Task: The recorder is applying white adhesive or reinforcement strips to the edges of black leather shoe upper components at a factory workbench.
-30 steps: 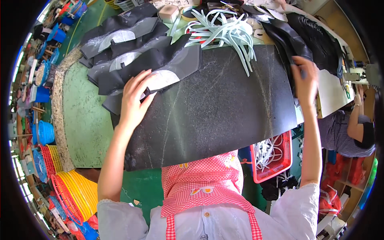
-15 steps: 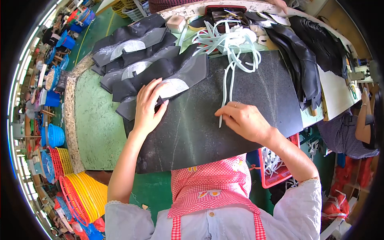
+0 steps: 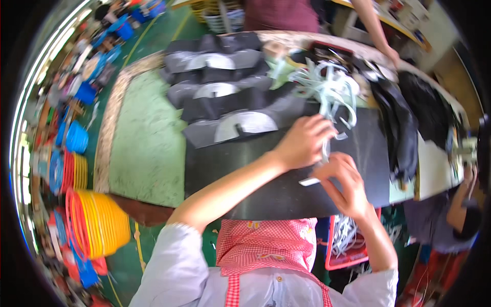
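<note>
A pale white-green strip (image 3: 325, 149) runs from a tangled bundle of such strips (image 3: 331, 84) toward me. My left hand (image 3: 303, 142) reaches across to it, fingers curled closed around it just below the bundle. Close beneath, my right hand (image 3: 346, 183) pinches the same strip near its free end (image 3: 309, 181), which sticks out to the left of the fingers. Both hands are slightly blurred and hover over a black mat (image 3: 255, 192). Left of the bundle, stacked black sheet pieces (image 3: 220, 110) with pale half-round patches (image 3: 246, 126) lie in overlapping rows.
More black pieces (image 3: 396, 130) are heaped at the right. A red basket of pale strips (image 3: 335, 262) stands below the table's right front edge. Across the table a person's arm (image 3: 376, 25) rests at the far edge. Another person (image 3: 440, 215) sits at the right.
My left hand has left the black pieces and moved right to the strip. My right hand still has the strip, now with its end turned left. The whole view has shifted.
</note>
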Available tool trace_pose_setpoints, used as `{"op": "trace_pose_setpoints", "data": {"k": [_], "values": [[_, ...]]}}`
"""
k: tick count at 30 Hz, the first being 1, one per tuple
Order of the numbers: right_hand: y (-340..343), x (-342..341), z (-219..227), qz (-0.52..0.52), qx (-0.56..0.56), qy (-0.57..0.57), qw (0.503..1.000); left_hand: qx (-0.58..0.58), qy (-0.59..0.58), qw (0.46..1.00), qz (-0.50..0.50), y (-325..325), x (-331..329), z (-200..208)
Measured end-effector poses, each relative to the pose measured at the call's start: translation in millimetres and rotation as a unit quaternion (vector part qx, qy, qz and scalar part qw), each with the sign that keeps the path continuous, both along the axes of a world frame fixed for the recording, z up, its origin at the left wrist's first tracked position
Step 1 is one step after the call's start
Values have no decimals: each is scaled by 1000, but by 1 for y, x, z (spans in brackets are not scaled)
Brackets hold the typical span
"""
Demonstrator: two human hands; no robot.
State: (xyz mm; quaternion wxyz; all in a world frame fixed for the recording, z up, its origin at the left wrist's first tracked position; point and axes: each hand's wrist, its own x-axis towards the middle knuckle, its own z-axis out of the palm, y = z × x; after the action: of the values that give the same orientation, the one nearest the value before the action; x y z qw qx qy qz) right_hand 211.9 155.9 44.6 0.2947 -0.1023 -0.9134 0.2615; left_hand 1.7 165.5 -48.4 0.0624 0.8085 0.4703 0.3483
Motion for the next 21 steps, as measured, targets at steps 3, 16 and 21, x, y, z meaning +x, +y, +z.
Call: {"op": "trace_pose_setpoints", "data": {"k": [3, 16, 21], "values": [[-19, 10, 5, 31, -144, 90, 985, 12, 33, 997, 69, 23, 22, -23], [28, 40, -34, -164, -434, 1, 886, -86, -9, 983, 162, -104, -123, 25], [9, 36, -7, -113, -508, 41, 853, 100, -33, 960, 261, -109, -112, 61]]}}
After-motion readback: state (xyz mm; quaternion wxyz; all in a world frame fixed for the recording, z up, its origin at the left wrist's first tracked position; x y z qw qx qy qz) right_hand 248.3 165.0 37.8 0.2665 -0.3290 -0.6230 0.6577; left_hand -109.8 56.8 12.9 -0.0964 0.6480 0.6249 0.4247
